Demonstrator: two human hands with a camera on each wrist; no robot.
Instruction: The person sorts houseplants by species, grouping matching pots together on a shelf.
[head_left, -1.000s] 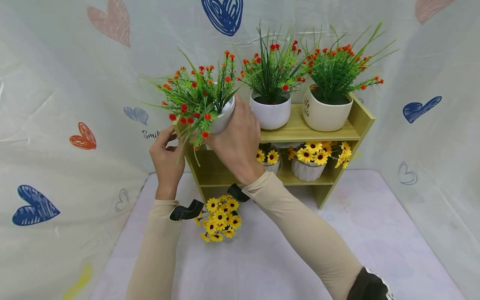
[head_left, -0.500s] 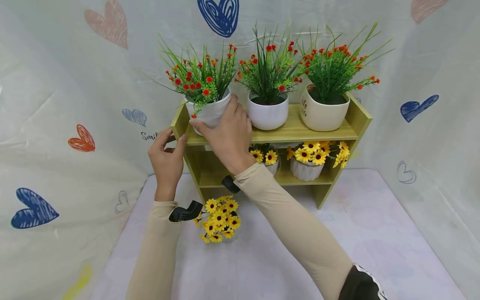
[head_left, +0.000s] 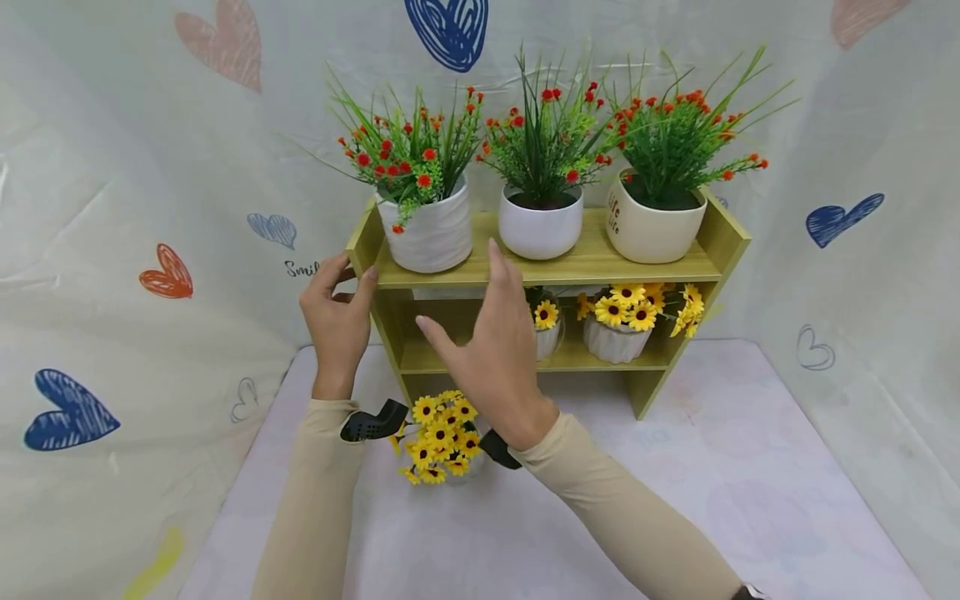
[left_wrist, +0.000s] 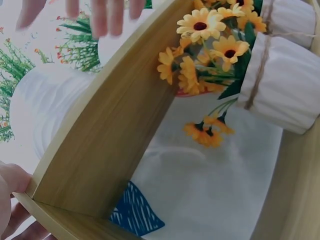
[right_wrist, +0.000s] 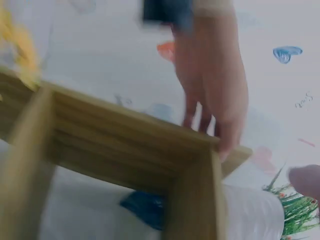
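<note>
My left hand (head_left: 337, 325) pinches the left side panel of a two-tier wooden shelf (head_left: 622, 272), thumb on the front edge and fingers behind. In the left wrist view, the same thumb (left_wrist: 14, 177) lies at the corner of the shelf board (left_wrist: 107, 130). A white ribbed pot (head_left: 431, 240) with red flowers and green grass stands upright on the top tier at the left. My right hand (head_left: 498, 358) hovers in front of the shelf below that pot, fingers straight, thumb spread, holding nothing. It hides part of the lower tier.
Beside the ribbed pot stand a smooth white pot (head_left: 542, 225) and a cream lettered pot (head_left: 652, 225), both with red flowers. Two cloth-wrapped pots of yellow flowers (head_left: 626, 308) sit on the lower tier. Another yellow-flower bunch (head_left: 442, 442) stands on the table between my forearms.
My right hand set the ribbed pot upright on the top tier's left end, let go, and drew back down toward me. My left hand stays on the side panel.
</note>
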